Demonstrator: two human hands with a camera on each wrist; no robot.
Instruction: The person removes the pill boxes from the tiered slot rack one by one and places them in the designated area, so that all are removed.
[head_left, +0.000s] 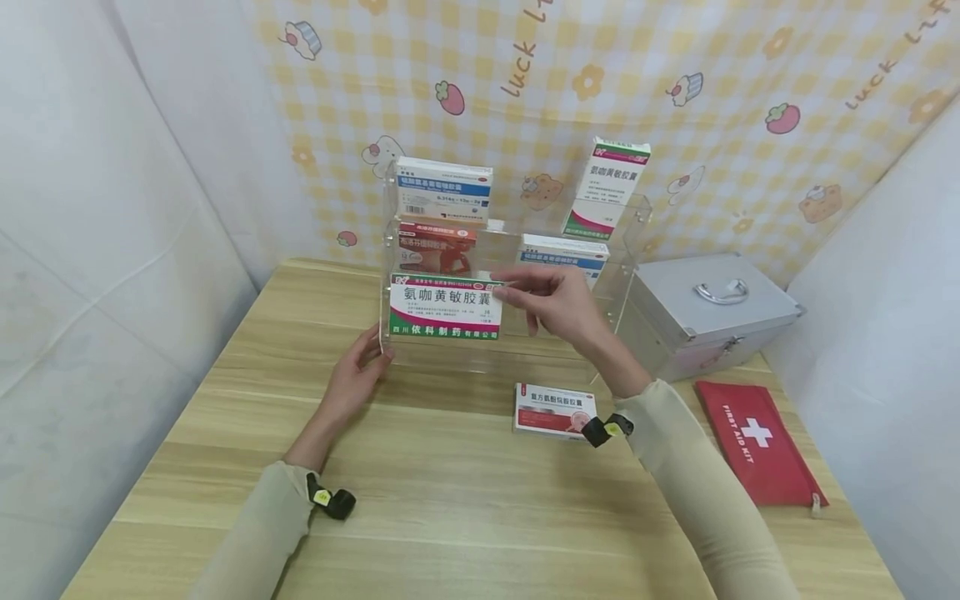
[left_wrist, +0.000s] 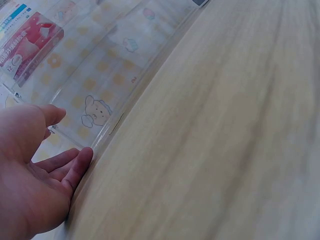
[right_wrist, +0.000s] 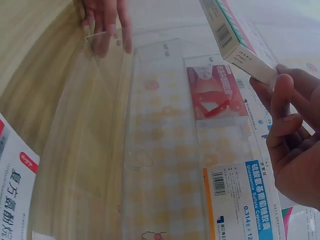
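My right hand (head_left: 555, 304) pinches one end of a green, white and magenta medicine box (head_left: 446, 307) between thumb and fingers. That box is held in front of a clear acrylic tiered rack (head_left: 480, 360), its printed face toward me. In the right wrist view, the box's narrow side (right_wrist: 227, 37) shows above the rack. My left hand (head_left: 358, 371) is at the rack's lower left corner, its fingers loosely extended and touching the edge. Behind the held box stands a red medicine box (head_left: 437, 244) on the rack's middle tier.
The rack also bears two blue-and-white boxes, one at upper left (head_left: 444, 193) and one at middle right (head_left: 564, 250), plus an upright green-and-white box (head_left: 606, 190). A red-and-white box (head_left: 553, 410) lies on the table (head_left: 435, 500). Rightward are a silver case (head_left: 712, 300) and a red first aid pouch (head_left: 761, 446).
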